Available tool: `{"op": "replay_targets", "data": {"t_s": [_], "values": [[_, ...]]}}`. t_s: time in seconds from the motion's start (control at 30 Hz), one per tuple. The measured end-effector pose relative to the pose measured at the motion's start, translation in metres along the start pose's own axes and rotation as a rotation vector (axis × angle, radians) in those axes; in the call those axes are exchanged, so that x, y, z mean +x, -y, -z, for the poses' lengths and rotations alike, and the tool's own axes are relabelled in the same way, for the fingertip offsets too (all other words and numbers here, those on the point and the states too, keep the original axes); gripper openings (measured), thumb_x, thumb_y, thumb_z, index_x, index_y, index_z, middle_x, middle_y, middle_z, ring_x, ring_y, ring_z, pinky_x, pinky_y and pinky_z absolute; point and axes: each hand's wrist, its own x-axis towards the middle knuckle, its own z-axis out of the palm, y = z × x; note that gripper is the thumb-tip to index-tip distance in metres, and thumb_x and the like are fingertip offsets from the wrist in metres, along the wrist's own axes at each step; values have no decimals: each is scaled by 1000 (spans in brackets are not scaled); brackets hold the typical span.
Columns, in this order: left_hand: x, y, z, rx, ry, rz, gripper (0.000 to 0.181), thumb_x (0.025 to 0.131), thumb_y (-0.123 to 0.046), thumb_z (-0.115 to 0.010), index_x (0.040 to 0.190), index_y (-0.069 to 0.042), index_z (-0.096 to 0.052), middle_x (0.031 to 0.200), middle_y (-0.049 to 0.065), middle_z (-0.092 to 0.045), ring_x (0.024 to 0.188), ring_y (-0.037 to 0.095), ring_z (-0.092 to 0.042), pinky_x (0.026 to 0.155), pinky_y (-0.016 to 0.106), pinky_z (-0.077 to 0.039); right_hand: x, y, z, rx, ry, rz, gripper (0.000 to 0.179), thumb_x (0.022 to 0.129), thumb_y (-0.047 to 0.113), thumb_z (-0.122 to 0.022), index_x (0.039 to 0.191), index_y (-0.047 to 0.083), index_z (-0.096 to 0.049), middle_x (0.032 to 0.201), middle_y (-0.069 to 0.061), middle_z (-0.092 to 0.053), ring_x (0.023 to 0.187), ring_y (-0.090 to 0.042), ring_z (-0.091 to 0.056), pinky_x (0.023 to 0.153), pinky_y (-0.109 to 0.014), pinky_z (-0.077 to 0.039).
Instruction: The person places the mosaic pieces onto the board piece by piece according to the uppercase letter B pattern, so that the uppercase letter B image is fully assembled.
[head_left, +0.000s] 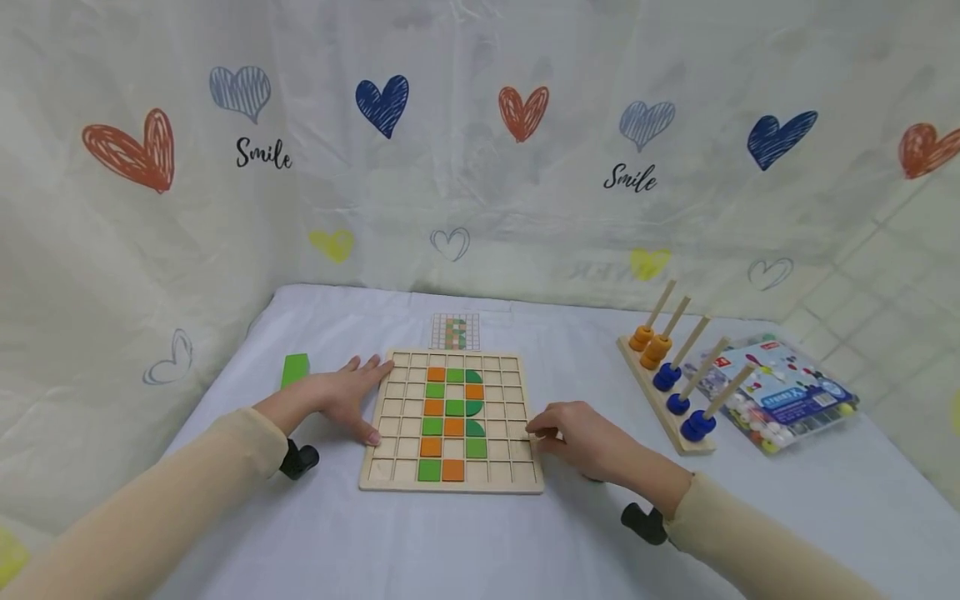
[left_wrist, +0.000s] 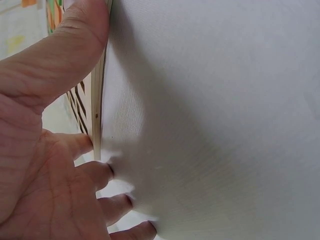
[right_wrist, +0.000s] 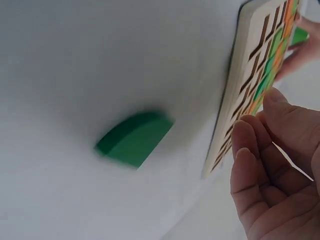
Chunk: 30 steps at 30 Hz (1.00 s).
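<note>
A wooden grid board [head_left: 498,477] lies flat on the white-covered table. Orange tiles [head_left: 453,471], light green tiles [head_left: 429,471] and dark green quarter-round pieces [head_left: 475,428] fill some of its middle cells. My left hand [head_left: 348,398] is spread along the board's left edge, thumb and forefinger touching the rim. Beside the right edge is my right hand [head_left: 573,433], its fingers loosely bent, their tips close to the rim. Nothing shows between thumb and fingers in the right wrist view. A loose dark green quarter-round piece [right_wrist: 137,140] rests on the table by that hand.
Behind the board lies a small printed pattern card [head_left: 455,332]. A green block [head_left: 295,369] is left of the left wrist. On the right stand a wooden peg stand [head_left: 663,408] with orange and blue beads, and a clear box [head_left: 780,392] of colored beads.
</note>
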Motion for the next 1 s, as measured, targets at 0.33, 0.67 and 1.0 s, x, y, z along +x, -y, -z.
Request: {"op": "replay_targets", "data": {"t_s": [0.33, 0.67, 1.0], "values": [[-5, -7, 3, -9, -11, -6, 122, 77, -47, -88, 164, -4, -13, 170, 27, -7, 155, 55, -1, 123, 69, -14, -24, -38, 10, 36, 124, -230, 13, 88, 20, -81, 85, 16, -69, 75, 5, -61, 70, -12, -53, 61, -24, -46], [-4, -6, 1, -13, -13, 4, 122, 77, -46, -88, 164, -5, -13, 170, 27, -7, 155, 55, -1, 123, 69, -14, -30, -44, 8, 76, 188, -272, 20, 80, 13, -86, 85, 16, -67, 76, 3, -60, 73, -13, -54, 65, -26, -48], [-5, -5, 1, -14, -12, 10, 123, 76, -46, -89, 164, -5, -13, 170, 26, -6, 155, 55, 0, 123, 69, -14, -31, -44, 5, 53, 187, -239, 17, 86, 12, -82, 90, 19, -66, 78, 4, -59, 75, -13, -53, 64, -25, -46]]}}
